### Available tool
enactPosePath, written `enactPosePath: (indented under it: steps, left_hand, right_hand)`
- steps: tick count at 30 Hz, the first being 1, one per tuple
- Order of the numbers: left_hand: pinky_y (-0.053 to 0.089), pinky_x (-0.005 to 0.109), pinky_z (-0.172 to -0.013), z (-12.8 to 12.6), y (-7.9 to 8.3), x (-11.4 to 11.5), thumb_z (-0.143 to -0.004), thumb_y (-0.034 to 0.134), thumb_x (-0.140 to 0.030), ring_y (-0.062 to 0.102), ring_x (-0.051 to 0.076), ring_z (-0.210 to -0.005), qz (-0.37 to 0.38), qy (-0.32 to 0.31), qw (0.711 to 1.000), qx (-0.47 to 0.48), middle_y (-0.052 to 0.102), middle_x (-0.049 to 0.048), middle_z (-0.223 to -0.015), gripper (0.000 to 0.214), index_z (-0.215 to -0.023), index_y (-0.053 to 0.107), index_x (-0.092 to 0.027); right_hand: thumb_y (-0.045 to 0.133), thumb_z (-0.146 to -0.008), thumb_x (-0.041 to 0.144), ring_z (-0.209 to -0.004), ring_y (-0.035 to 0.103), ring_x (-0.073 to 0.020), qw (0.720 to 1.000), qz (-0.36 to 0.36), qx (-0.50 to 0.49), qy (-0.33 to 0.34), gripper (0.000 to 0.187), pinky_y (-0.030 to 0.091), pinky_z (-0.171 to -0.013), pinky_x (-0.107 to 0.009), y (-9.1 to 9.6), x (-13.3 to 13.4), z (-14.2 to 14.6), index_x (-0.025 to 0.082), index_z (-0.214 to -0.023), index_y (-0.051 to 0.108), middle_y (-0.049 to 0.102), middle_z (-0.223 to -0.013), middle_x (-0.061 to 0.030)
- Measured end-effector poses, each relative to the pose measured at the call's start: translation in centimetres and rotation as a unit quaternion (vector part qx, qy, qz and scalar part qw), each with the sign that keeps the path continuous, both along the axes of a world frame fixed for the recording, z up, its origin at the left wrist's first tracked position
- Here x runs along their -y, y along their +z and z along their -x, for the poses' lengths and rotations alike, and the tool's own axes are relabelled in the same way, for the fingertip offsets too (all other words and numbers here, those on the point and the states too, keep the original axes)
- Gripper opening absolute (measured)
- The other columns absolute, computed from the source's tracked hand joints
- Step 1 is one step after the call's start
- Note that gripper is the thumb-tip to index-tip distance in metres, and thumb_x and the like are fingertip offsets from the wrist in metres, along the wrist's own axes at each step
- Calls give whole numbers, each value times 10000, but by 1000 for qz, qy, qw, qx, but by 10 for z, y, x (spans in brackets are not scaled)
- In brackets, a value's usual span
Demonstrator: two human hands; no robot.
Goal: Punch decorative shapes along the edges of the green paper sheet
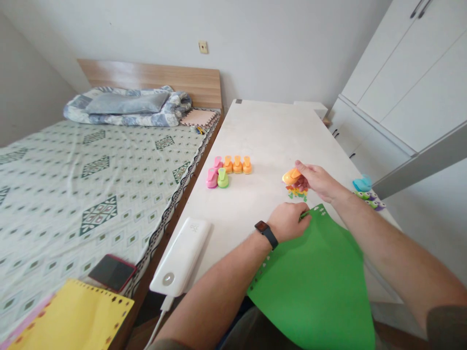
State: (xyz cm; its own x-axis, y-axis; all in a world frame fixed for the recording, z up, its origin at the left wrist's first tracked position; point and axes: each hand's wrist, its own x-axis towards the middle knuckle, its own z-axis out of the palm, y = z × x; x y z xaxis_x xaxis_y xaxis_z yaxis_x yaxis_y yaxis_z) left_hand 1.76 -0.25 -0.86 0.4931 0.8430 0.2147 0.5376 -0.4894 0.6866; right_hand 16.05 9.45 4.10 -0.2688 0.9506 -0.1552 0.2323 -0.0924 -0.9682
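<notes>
A large green sheet of paper (pixel 321 272) hangs over the table's near edge, with small punched holes along its upper and left edges. My left hand (pixel 290 221), a dark band on its wrist, is closed on the sheet's top edge. Just beyond, my right hand (pixel 315 180) grips an orange craft punch (pixel 292 176) between thumb and fingers. Under that punch lies a little pile of red, yellow and green paper cutouts (pixel 298 193). The punch is apart from the sheet.
More craft punches (pixel 237 165), orange, pink and green, stand left of centre on the white table (pixel 262 131). Blue, green and purple punches (pixel 368 197) sit at its right edge. A white power bank (pixel 181 257) lies near left. Yellow punched paper (pixel 73 316) and a phone (pixel 112 272) rest on the bed.
</notes>
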Motion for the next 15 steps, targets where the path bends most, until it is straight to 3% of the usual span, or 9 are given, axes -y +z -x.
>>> enactPosePath:
  steps: [6,15]
  left_hand:
    - [409,274,-653,1,-1,-1,-951,523,-335,586,166,-656,9,3,1000,-6,686,50,-760,214,-846,646,-194]
    - [411,282,-646,0,-2,-1,-953,515,-342,600,175,-661,-4,8,1000,-8,694,48,-761,216,-865,651,-198]
  right_hand:
    - [490,-955,671,-618,679,-179,987,129,-91,32,551,497,-478,-260,6,-5,7,165,-864,688,773,-852,-140]
    - [457,-972,631,-552,645,-176,969,197,-132,67,536,444,-451,-255,20,-5,15,161,-845,681,753,-742,-108]
